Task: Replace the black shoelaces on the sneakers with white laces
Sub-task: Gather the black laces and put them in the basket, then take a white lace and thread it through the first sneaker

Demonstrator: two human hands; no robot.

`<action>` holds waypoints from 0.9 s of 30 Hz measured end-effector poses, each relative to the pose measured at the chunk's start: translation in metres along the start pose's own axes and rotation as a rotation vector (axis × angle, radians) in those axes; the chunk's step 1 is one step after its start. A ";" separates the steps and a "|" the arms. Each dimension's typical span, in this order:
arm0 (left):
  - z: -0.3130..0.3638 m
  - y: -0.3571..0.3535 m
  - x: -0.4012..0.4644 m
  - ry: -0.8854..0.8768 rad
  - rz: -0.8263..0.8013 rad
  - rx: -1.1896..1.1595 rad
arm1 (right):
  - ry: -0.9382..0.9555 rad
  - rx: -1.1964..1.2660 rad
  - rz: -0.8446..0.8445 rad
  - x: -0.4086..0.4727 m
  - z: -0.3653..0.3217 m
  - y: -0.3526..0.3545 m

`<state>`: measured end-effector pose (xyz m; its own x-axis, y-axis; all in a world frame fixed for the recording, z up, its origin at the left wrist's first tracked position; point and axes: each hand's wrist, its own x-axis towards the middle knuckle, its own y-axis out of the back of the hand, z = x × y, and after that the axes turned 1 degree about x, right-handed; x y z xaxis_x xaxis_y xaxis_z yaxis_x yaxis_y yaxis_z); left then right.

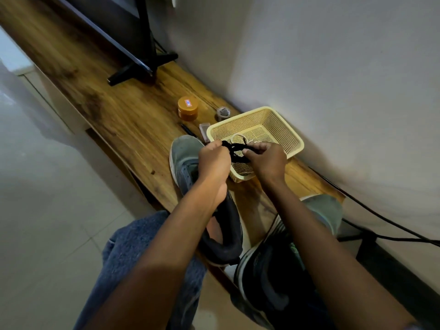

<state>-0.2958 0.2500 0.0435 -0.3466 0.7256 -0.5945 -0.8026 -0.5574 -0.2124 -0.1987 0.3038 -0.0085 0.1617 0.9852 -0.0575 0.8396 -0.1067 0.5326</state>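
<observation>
Over basket (281,122), both hands (seemingly curled) (214,160) (266,160), pinching black lace (238,148)

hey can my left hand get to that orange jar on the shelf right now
Probably not at once: the left hand is pinching the black shoelace together with the right hand. The orange jar stands unobstructed beyond, so it likely could after letting go.

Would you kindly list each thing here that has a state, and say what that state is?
black lace: off the shoes, bunched, pinched between both hands over the basket
left hand: grips the lace
right hand: pinches the lace
basket: upright, open, white lace inside
left sneaker: on the shelf, unlaced
orange jar: lid on
</observation>
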 end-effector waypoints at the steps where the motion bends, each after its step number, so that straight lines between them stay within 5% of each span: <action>1: 0.000 0.000 0.001 0.005 -0.009 0.012 | 0.024 -0.035 -0.011 0.000 0.000 -0.003; 6: -0.003 0.000 0.003 0.019 -0.020 0.038 | 0.140 -0.369 -0.186 0.006 0.000 -0.008; 14: 0.002 -0.001 -0.006 0.035 -0.036 0.000 | 0.013 -0.878 -0.451 0.012 -0.014 0.001; 22: 0.002 -0.001 -0.009 0.033 -0.062 0.015 | -0.061 -0.801 -0.065 0.060 0.002 0.033; 27: 0.001 -0.005 -0.013 0.031 -0.074 0.004 | -0.064 -1.076 -0.279 0.065 0.020 0.026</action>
<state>-0.2876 0.2436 0.0530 -0.2708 0.7519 -0.6011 -0.8275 -0.5009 -0.2536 -0.1556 0.3625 -0.0155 0.0898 0.9445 -0.3161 -0.0319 0.3199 0.9469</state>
